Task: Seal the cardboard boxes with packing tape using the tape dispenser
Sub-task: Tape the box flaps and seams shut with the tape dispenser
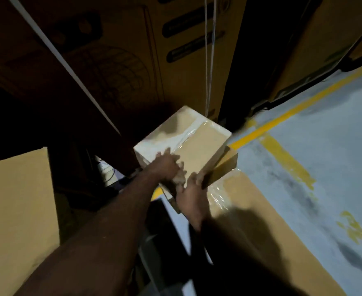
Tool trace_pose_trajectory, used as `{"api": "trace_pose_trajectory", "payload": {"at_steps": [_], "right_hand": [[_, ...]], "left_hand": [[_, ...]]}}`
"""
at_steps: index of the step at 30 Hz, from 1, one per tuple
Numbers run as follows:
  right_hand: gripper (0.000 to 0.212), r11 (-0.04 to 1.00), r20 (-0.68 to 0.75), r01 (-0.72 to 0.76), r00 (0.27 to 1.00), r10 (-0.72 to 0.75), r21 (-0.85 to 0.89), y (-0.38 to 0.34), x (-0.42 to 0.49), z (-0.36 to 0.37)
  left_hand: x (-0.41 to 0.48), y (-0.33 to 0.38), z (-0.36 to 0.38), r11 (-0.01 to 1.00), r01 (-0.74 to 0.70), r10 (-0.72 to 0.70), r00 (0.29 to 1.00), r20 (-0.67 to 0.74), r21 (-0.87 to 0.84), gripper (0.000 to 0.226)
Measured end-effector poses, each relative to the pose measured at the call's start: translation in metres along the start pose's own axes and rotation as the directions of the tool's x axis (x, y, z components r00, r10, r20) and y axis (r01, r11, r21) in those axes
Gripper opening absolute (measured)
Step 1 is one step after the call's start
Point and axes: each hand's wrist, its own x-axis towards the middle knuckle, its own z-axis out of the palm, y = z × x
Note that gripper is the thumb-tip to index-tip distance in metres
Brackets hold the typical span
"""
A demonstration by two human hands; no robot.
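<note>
I have both hands on a small cardboard box point(199, 144), which is in the middle of the view, in front of me and a little tilted. A strip of clear packing tape point(186, 133) runs along its top face and shines in the light.

My left hand point(167, 166) lies on the near left part of the top, with the fingers spread and flat on the cardboard and the tape. My right hand point(191, 196) is at the near corner of the box, against its side. This hand is blurred, so I cannot tell if the fingers curl around the edge or only press on it.

The small box rests on a darker brown box point(226, 167), which shows only at its right side. Just below it, toward me, is a large flat cardboard box point(256, 210), and some wrinkled clear tape point(218, 195) shines on its near end, beside my right wrist.

Behind the small box stands a tall printed carton point(133, 60) with a line drawing of a fan on it. Two thin cords point(210, 60) hang down in front of this carton. At the left edge there is one more piece of plain cardboard point(15, 199). On the right is the grey floor point(329, 150) with yellow painted lines point(282, 116).
</note>
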Motion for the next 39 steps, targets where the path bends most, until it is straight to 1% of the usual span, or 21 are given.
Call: {"api": "trace_pose_trajectory", "payload": {"at_steps": [1, 2, 4, 7, 10, 13, 18, 20, 22, 25, 28, 30, 32, 33, 36, 39], "right_hand": [[0.062, 0.998, 0.086, -0.024, 0.996, 0.030, -0.066, -0.001, 0.008, 0.005], [0.062, 0.994, 0.154, -0.049, 0.986, 0.064, -0.096, -0.001, 0.015, 0.008], [0.060, 0.991, 0.202, -0.094, 0.973, 0.112, -0.099, 0.000, 0.024, 0.005], [0.068, 0.988, 0.163, -0.076, 0.982, 0.097, -0.131, 0.000, 0.039, -0.010], [0.059, 0.994, 0.143, -0.017, 0.989, 0.032, -0.105, -0.006, 0.049, -0.022], [0.056, 0.995, 0.144, 0.011, 0.990, 0.003, -0.096, -0.015, 0.052, -0.031], [0.051, 1.000, 0.138, -0.026, 0.990, 0.025, 0.000, -0.032, 0.041, -0.044], [0.048, 0.999, 0.121, -0.017, 0.993, 0.012, 0.038, -0.041, 0.031, -0.052], [0.048, 0.998, 0.113, 0.015, 0.993, -0.023, 0.068, -0.056, 0.018, -0.063], [0.056, 0.994, 0.103, 0.050, 0.993, -0.060, 0.099, -0.091, -0.009, -0.082], [0.057, 0.985, 0.135, 0.146, 0.978, -0.159, 0.096, -0.128, -0.046, -0.095], [0.054, 0.973, 0.154, 0.201, 0.964, -0.217, 0.117, -0.150, -0.076, -0.097], [0.042, 0.955, 0.153, 0.259, 0.948, -0.280, 0.145, -0.171, -0.107, -0.095], [0.037, 0.944, 0.155, 0.294, 0.936, -0.316, 0.150, -0.181, -0.124, -0.092], [0.049, 0.899, 0.155, 0.407, 0.889, -0.430, 0.158, -0.207, -0.180, -0.081], [0.051, 0.845, 0.180, 0.507, 0.827, -0.533, 0.172, -0.224, -0.241, -0.061]], "left_hand": [[0.001, 0.000, 0.013, 1.000, -0.028, 0.028, 0.997, 0.069, -0.008, 0.053], [0.000, -0.001, 0.023, 0.999, -0.033, 0.035, 0.994, 0.106, -0.021, 0.054], [0.002, -0.007, 0.038, 0.998, -0.014, 0.022, 0.992, 0.121, -0.060, 0.046], [0.010, -0.018, 0.042, 0.990, 0.020, -0.009, 0.997, 0.075, -0.139, 0.046], [0.011, -0.017, 0.033, 0.990, 0.039, -0.035, 0.999, 0.034, -0.136, 0.047], [0.010, -0.011, 0.024, 0.986, 0.040, -0.042, 0.999, -0.006, -0.163, 0.045], [-0.008, -0.005, 0.011, 0.965, 0.052, -0.074, 0.994, -0.076, -0.257, 0.042], [-0.025, -0.004, 0.003, 0.952, 0.063, -0.100, 0.989, -0.110, -0.298, 0.039], [-0.052, -0.001, -0.012, 0.927, 0.069, -0.129, 0.981, -0.141, -0.369, 0.043], [-0.107, -0.001, -0.038, 0.877, 0.056, -0.187, 0.955, -0.232, -0.478, 0.054], [-0.174, -0.008, -0.059, 0.820, 0.016, -0.248, 0.911, -0.330, -0.572, 0.057], [-0.218, -0.017, -0.066, 0.780, -0.011, -0.292, 0.878, -0.378, -0.626, 0.056], [-0.261, -0.026, -0.069, 0.759, -0.027, -0.326, 0.849, -0.415, -0.651, 0.055], [-0.282, -0.031, -0.069, 0.748, -0.036, -0.341, 0.836, -0.430, -0.663, 0.055], [-0.341, -0.049, -0.067, 0.713, -0.082, -0.381, 0.789, -0.482, -0.696, 0.055], [-0.401, -0.071, -0.058, 0.706, -0.112, -0.412, 0.738, -0.534, -0.699, 0.053]]}}
